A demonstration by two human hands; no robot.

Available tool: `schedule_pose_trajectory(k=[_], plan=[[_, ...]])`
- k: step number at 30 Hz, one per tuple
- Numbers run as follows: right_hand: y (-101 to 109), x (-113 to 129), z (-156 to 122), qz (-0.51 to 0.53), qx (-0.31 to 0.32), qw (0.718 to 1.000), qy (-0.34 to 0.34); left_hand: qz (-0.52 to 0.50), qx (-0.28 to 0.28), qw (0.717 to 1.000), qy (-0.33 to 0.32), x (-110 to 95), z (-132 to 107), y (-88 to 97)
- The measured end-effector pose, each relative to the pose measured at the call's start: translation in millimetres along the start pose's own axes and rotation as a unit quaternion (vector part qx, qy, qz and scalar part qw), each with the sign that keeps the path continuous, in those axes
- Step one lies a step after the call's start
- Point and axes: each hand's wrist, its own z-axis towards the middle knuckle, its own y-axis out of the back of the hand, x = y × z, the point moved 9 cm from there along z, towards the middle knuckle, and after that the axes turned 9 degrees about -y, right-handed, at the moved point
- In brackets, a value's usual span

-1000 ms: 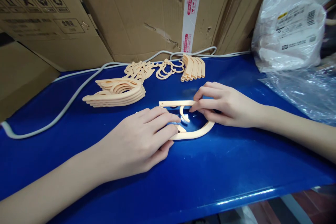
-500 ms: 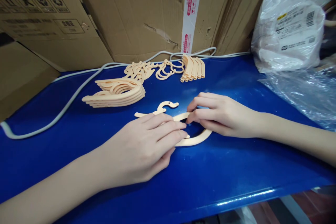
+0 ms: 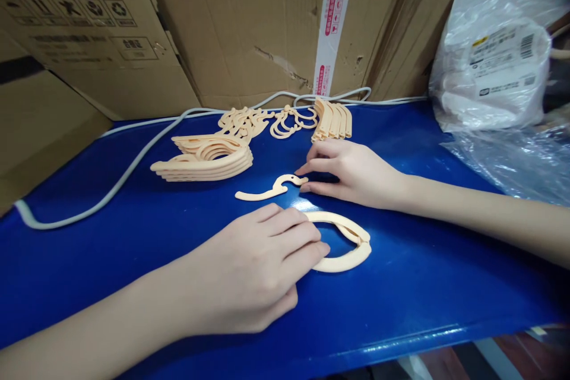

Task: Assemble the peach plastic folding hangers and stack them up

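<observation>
My left hand (image 3: pixel 262 261) rests on the blue table, its fingers curled over the left part of a cream plastic folding hanger (image 3: pixel 345 263). Two curved arms of this hanger form a pointed oval, meeting at the right; its left end is hidden under my hand. Just beyond lies a loose cream hanger hook (image 3: pixel 267 193), a curved hook with a long tail pointing left. My right hand (image 3: pixel 351 175) has its thumb and fingertips closed around the right tip of that hook.
Stacked folded hangers (image 3: pixel 205 160) sit at the left. Behind are a pile of hook pieces (image 3: pixel 244 123), several curved pieces (image 3: pixel 285 123) and a row of hanger arms (image 3: pixel 333 120). A white cable (image 3: pixel 146 151) runs before cardboard boxes (image 3: pixel 249 24). A plastic-wrapped package (image 3: pixel 494 77) stands right.
My right hand has left the folding hanger and moved back and left to the loose hook's tip. My left hand stays on the hanger, which now lies slightly nearer.
</observation>
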Motion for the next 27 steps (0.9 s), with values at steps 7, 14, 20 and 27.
schedule_pose_trajectory(k=[7,14,20,27], plan=[[18,-10,4,0.108,-0.002,0.993,-0.05,0.094,-0.025,0.994,-0.04,0,-3,7.3],[76,-40,-24,0.287,-0.171,0.924,-0.187,0.237,-0.078,0.967,0.056,3,-9,33.1],[64,-61,-34,0.412,-0.177,0.859,-0.246,0.168,-0.058,0.962,0.208,25,-13,23.2],[22,-42,-34,0.457,-0.048,0.844,-0.275,0.045,-0.037,0.963,0.264,53,-22,8.2]])
